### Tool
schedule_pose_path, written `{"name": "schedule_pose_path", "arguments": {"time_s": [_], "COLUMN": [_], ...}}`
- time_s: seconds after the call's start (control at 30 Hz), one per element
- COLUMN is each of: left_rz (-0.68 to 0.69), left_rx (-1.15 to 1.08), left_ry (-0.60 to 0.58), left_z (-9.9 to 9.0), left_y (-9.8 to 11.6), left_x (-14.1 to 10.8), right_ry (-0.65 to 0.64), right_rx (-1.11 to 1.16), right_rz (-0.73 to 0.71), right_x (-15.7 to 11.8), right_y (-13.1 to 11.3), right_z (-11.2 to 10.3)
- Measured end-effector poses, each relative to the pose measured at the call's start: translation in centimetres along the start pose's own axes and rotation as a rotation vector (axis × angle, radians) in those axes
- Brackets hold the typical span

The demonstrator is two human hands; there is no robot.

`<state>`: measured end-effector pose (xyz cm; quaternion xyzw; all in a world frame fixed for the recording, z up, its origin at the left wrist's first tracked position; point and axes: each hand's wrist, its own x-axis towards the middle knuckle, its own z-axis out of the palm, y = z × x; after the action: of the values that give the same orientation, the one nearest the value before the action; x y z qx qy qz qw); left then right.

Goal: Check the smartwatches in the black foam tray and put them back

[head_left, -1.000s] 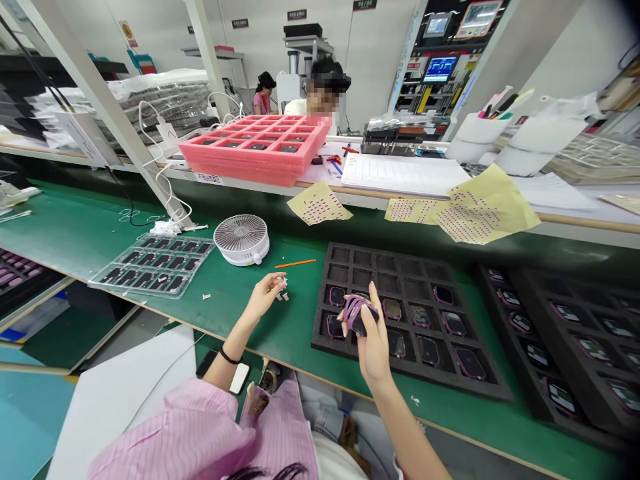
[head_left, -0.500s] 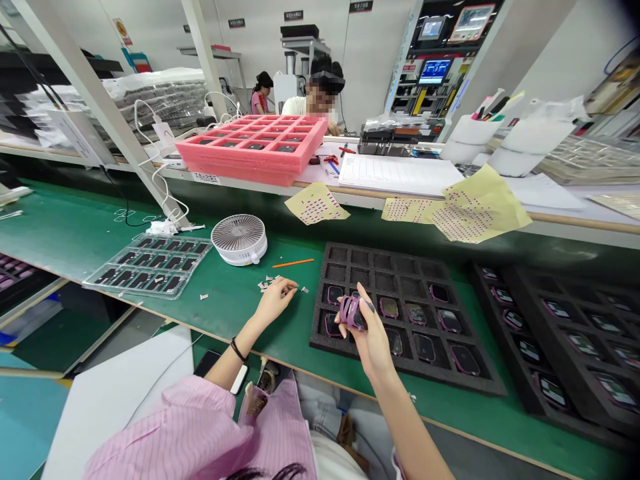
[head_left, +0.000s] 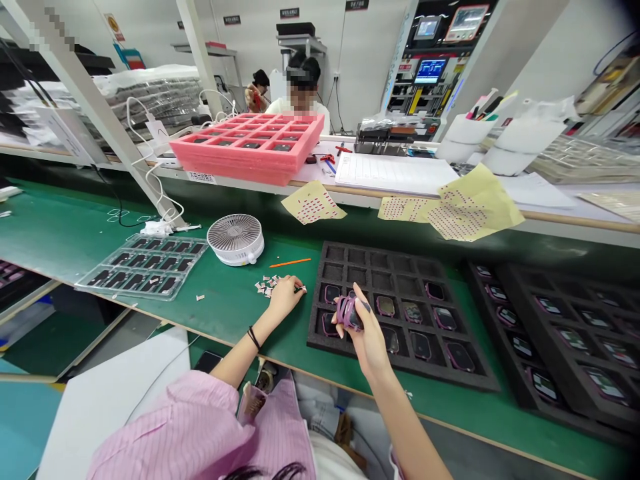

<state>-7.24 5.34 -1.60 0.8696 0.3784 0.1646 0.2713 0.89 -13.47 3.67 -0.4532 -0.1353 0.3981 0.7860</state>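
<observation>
A few purple watch cases (head_left: 347, 312) are in the right hand (head_left: 369, 330), its fingers wrapped around them, above the left part of a black foam tray (head_left: 385, 281). The left hand (head_left: 286, 298), apart from the right, is at nine o'clock of them, fingertips down by small white pieces (head_left: 267, 286); whether it pinches one, I cannot tell. The green tabletop (head_left: 225, 310) carries, from the left hand, an orange stick (head_left: 290, 263) at twelve o'clock, a round white fan (head_left: 235, 239) at ten and a clear tray (head_left: 125, 291) at nine. Beyond, a shelf (head_left: 307, 175) holds a pink foam tray (head_left: 235, 163) at eleven; yellow sheets (head_left: 313, 203) hang from its edge. Farther, at twelve, two people (head_left: 277, 105) are before a white wall (head_left: 325, 20); at one, a blue screen (head_left: 430, 71) glows.
</observation>
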Motion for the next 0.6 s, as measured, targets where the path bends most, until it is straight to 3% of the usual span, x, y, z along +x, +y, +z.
{"name": "schedule_pose_path", "arguments": {"time_s": [0.13, 0.23, 0.33, 0.4, 0.5, 0.6], "left_rz": [-0.007, 0.032, 0.241, 0.444, 0.670, 0.757], "left_rx": [-0.061, -0.180, -0.490, -0.601, -0.551, -0.447], "left_ry": [-0.039, -0.031, 0.009, -0.063, -0.188, -0.269], "left_z": [-0.2, -1.3, -3.7, -5.5, -7.4, -8.1], "left_y": [0.3, 1.3, 3.5, 5.3, 7.4, 8.3], "left_x": [0.1, -0.4, -1.7, -2.8, -3.8, -3.7], "right_ry": [-0.022, -0.081, -0.222, -0.316, -0.421, -0.497], "right_rx": [0.021, 0.067, 0.097, 0.104, 0.123, 0.145], "right_rz": [0.043, 0.130, 0.297, 0.379, 0.436, 0.458], "right_x": [0.1, 0.4, 0.7, 0.9, 0.9, 0.6], "right_y": [-0.2, -0.7, -1.2, -1.4, -1.3, -1.2], "right_z": [-0.1, -0.3, -0.5, -0.5, -0.3, -0.2]}}
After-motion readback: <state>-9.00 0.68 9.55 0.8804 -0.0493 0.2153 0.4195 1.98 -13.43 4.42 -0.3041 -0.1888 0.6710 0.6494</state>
